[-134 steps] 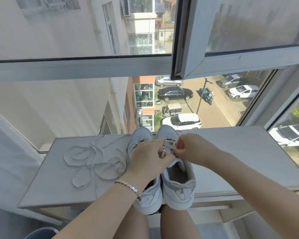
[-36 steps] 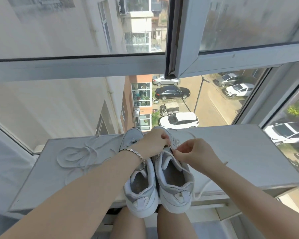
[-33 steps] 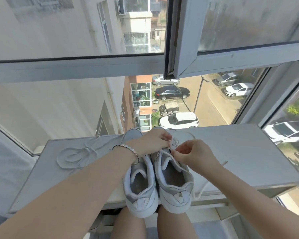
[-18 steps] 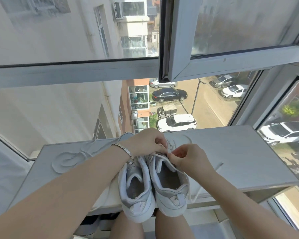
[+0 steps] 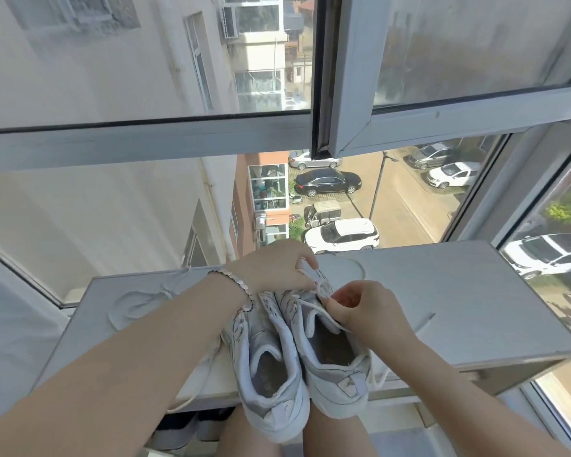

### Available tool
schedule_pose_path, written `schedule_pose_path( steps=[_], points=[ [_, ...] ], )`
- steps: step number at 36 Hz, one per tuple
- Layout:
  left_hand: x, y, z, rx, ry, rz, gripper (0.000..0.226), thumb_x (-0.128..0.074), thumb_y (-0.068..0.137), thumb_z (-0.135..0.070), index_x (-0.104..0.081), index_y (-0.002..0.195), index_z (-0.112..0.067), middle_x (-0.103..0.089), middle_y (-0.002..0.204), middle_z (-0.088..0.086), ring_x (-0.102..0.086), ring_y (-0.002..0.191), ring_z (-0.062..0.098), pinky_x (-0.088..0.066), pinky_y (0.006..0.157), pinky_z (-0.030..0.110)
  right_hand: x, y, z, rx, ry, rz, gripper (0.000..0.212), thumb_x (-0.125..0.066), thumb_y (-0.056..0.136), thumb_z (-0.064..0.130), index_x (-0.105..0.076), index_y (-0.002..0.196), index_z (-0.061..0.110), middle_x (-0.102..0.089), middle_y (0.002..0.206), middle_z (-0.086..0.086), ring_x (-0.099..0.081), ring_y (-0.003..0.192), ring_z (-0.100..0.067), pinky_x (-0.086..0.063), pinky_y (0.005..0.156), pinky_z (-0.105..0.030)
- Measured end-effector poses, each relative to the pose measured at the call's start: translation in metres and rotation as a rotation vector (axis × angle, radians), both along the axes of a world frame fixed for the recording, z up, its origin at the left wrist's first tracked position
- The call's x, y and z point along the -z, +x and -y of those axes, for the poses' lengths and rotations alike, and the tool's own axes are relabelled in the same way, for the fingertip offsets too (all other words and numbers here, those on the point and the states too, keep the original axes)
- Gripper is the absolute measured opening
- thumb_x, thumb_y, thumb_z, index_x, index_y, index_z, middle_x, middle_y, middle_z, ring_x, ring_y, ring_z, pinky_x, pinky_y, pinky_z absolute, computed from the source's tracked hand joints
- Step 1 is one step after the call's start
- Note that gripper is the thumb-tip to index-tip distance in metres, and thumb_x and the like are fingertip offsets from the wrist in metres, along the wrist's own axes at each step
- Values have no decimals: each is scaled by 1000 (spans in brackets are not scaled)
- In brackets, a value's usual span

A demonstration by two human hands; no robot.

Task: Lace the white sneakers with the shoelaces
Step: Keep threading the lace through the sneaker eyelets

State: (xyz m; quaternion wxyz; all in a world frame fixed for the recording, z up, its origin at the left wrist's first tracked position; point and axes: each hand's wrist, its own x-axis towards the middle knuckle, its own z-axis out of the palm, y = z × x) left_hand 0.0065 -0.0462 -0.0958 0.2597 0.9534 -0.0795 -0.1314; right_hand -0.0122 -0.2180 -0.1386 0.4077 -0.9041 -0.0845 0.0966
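White low-top sneakers (image 5: 271,341) sat at lower centre; my left hand (image 5: 271,268) gripped their toes, my right hand (image 5: 366,311) pinched a flat white shoelace (image 5: 310,305).

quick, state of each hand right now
left hand: pinching the shoelace at the sneaker's front
right hand: pinching the shoelace near its tongue
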Motion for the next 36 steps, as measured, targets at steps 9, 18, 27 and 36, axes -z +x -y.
schedule_pose_path(
  steps=[9,18,27,36],
  points=[
    [16,1,12,-975,-1120,-181,24,-47,97,-9,-52,75,-2,-48,48,3,-48,54,16,-46,50,23,2,-4,1,42,20,-2,16,-68,80,38,-66,77,23,-65,70,12,-59,65,-4,-43,56,-17],
    [-9,0,-1,-65,37,47,14,-69,82,-25,-57,85,-16,-42,76,-12,-42,66,4,-33,57,20,1,-7,-1,59,-1,-19,16,-68,80,38,-68,80,23,-66,74,10,-61,69,-8,-50,64,-24],
    [24,-1,-1,-958,-787,277,15,-46,97,-21,-49,85,-12,-43,66,4,-38,53,17,-34,52,26,-2,-10,0,66,-7,-11,18,-67,81,41,-69,81,23,-67,75,10,-63,70,-8,-54,68,-30],
    [0,-15,-4,-126,163,167,27,-58,88,-45,-64,89,-18,-61,87,-5,-56,81,13,-38,61,23,-12,-10,-1,-97,-265,72,30,-51,90,48,-67,100,24,-67,97,6,-62,85,-12,-50,74,-28]
  ],
)
